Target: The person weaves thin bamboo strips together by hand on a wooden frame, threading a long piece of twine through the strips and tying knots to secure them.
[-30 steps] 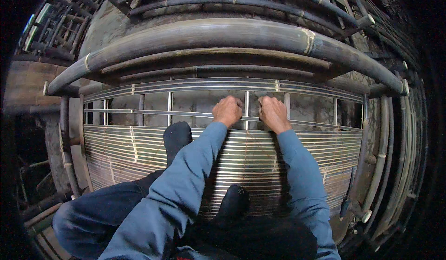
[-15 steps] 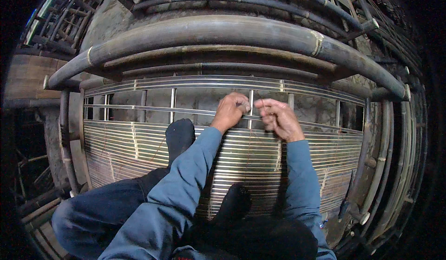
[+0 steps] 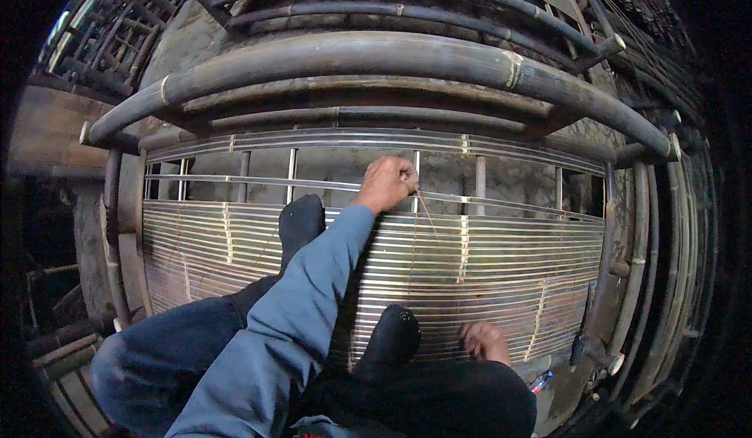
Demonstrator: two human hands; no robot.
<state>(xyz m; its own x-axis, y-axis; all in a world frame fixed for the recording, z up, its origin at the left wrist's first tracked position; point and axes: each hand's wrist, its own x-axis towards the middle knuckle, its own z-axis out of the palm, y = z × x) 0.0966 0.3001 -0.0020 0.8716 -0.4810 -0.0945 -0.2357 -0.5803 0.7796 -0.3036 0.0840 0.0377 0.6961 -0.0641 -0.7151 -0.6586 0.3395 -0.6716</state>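
My left hand (image 3: 388, 183) is closed in a pinch where a pale upright strip (image 3: 417, 165) crosses a lone long bamboo slat (image 3: 329, 185). A thin reddish cord (image 3: 425, 208) trails down to the right from its fingertips. Lower right, my right hand (image 3: 484, 340) is over the slat panel (image 3: 509, 246), near my thigh. Its fingers look bent but are smeared by motion, so whatever they hold cannot be made out. The panel is made of many narrow parallel bamboo slats, with thin cords running across them in places.
A thick bamboo pole (image 3: 345, 56) spans the far side of the frame, with more poles (image 3: 399, 11) behind it. My dark-socked feet (image 3: 301, 223) rest on the slats. Long bamboo poles (image 3: 681, 258) lie along the right. A small coloured object (image 3: 540, 382) sits by my right knee.
My right hand has left the strip beside my left hand and come back toward me, down to the right. The left hand has stayed at the crossing, and the cord now hangs from it.
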